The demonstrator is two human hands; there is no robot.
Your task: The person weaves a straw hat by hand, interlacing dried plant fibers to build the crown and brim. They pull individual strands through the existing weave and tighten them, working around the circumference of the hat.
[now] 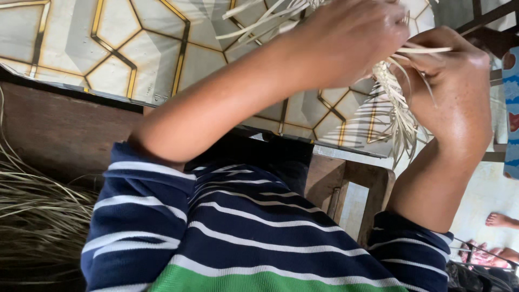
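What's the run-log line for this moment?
left hand: gripping strips | right hand: pinching strips | weave: between hands, loose ends hanging | strip pile: apart

The woven strip (pixel 392 103) is held between the two hands at one o'clock, the left hand (pixel 351 38) at twelve, the right hand (pixel 454 81) just beside it at two. A bundle of loose fibres (pixel 38 216) is laid at eight o'clock. A wooden chair (pixel 373 189) is placed beneath the forearms, at four.

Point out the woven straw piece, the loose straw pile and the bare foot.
woven straw piece (pixel 390 89), head view, on the plaited band.
loose straw pile (pixel 38 216), head view, mid bundle.
bare foot (pixel 500 220), head view, top of foot.
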